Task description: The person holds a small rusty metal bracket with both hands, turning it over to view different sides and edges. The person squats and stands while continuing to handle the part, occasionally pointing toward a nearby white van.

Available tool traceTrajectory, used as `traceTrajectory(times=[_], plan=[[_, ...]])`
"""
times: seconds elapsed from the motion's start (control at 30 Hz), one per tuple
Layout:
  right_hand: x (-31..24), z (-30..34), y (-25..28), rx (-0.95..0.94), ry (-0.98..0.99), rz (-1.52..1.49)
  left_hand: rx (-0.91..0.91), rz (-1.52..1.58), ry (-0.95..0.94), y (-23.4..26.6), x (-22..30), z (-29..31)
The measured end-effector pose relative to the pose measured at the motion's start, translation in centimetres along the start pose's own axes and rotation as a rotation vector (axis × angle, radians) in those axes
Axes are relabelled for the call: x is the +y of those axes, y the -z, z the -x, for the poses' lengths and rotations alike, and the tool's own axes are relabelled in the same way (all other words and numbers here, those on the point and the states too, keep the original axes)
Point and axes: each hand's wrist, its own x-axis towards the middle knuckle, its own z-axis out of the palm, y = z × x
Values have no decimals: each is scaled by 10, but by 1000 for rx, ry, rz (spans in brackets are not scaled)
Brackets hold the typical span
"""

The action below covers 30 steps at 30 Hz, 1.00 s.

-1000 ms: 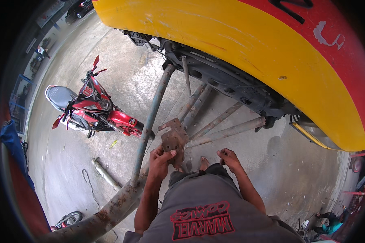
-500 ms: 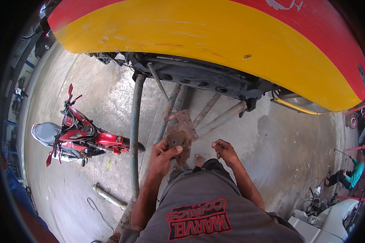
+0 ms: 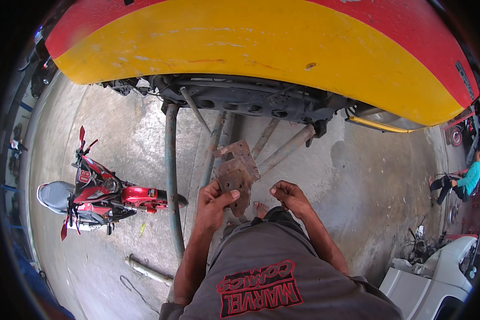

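Observation:
A rusty metal bracket (image 3: 239, 181), punched with several holes and with a notch near its upper end, is in front of my body. My left hand (image 3: 213, 207) grips its lower left edge, thumb on top and fingers behind. To the right, apart from the bracket, my right hand (image 3: 293, 199) is closed with thumb and fingertips together; whatever they may hold is too small or hidden. Beyond both hands stand worn metal pipes (image 3: 214, 144), reaching up toward the dark underside frame (image 3: 240, 101) of a red and yellow vehicle (image 3: 240, 40).
A red motorcycle (image 3: 104, 186) is parked at the left, behind an upright pipe (image 3: 172, 176). A short pipe (image 3: 150, 271) lies on the concrete floor. At right, a person in a teal top (image 3: 469, 178) sits near the wall, with a white vehicle panel (image 3: 418, 288) closer by.
The vehicle, pipes and motorcycle sit slightly further left in view. The bracket is tilted a little differently in my left hand; my right hand has shifted slightly left and stays closed.

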Motion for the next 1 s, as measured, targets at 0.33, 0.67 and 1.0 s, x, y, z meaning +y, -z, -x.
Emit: traceTrajectory(times=[0.33, 0.67, 1.0], plan=[[6, 7, -7, 37, -39, -14, -34, 50, 44, 8, -3, 0], [8, 11, -12, 69, 7, -24, 104, 130, 81, 0, -10, 1], [11, 9, -15, 60, -6, 109, 189, 85, 113, 3, -22, 5]])
